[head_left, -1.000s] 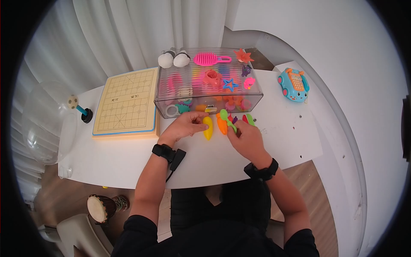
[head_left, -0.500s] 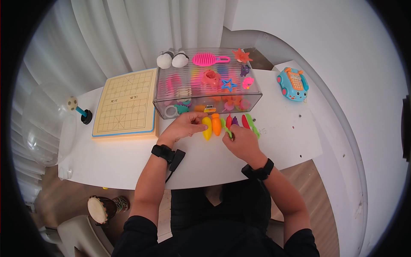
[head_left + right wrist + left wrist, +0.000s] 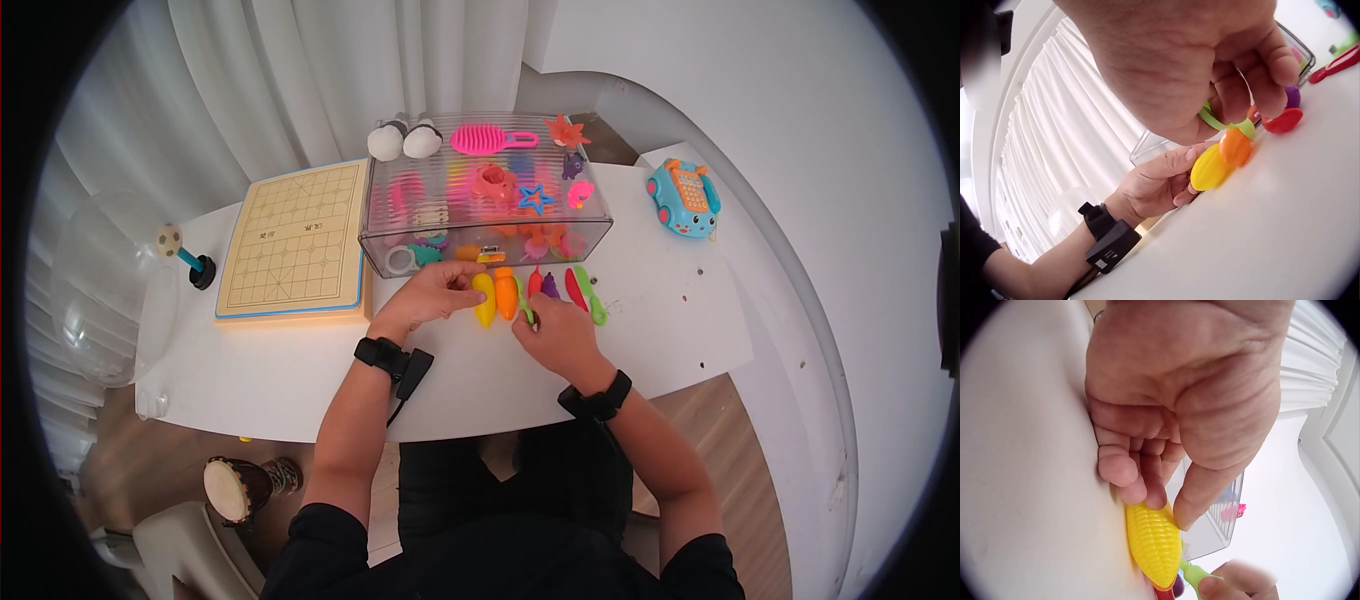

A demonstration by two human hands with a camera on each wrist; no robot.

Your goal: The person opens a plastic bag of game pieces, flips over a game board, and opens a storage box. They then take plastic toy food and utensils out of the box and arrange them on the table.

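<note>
In the head view my left hand (image 3: 430, 298) pinches the upper end of a yellow toy corn (image 3: 484, 300) on the white table; the left wrist view shows thumb and fingertips at the corn (image 3: 1155, 544). An orange toy carrot (image 3: 507, 293) lies right beside it. My right hand (image 3: 562, 335) pinches the handle of a green toy spoon (image 3: 525, 298), set down along the carrot's right side; its bowl (image 3: 1245, 129) overlaps the carrot in the right wrist view. Right of the spoon lie a red piece (image 3: 535, 279) and a purple one (image 3: 550, 286), partly behind my right hand.
A long red and green piece (image 3: 590, 297) lies farther right. Behind stands a clear box (image 3: 400, 240) with toys in it and on its lid, including a pink hairbrush (image 3: 480, 139). A chessboard (image 3: 290, 240) is at left, a blue toy phone (image 3: 688, 200) at right.
My right hand has brought the green spoon down and slightly left, from across the carrot to its right side. The carrot has shifted left against the corn. My left hand stays at the corn.
</note>
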